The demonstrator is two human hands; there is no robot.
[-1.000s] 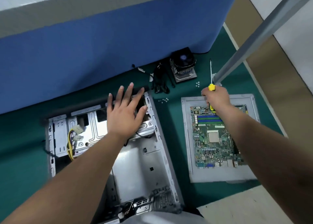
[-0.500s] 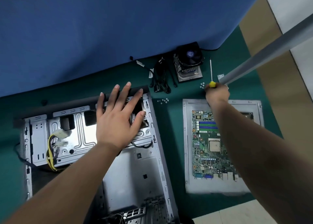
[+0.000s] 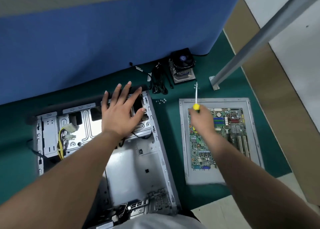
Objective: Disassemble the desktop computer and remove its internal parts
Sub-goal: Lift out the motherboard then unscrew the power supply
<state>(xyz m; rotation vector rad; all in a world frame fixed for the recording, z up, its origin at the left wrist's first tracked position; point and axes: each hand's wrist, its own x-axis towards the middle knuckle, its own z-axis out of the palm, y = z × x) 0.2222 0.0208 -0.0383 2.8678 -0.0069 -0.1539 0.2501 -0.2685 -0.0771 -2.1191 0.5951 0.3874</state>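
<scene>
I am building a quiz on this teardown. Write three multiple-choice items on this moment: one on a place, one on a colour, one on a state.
1. Where does the motherboard lie?
A. inside the computer case
B. on a grey panel beside the case
C. on top of the fan

2. What colour is the screwdriver handle?
A. yellow
B. red
C. blue

3. What is the left hand doing?
A. gripping a cable
B. pinching a screw
C. lying flat with fingers spread on the drive cage

Key:
1 B, the board sits on the grey panel on the green mat, to the right of the computer case.
2 A, a yellow handle end shows above the right hand, which grips it.
3 C, straight fingers spread over the drive cage at the case's far end.
</scene>
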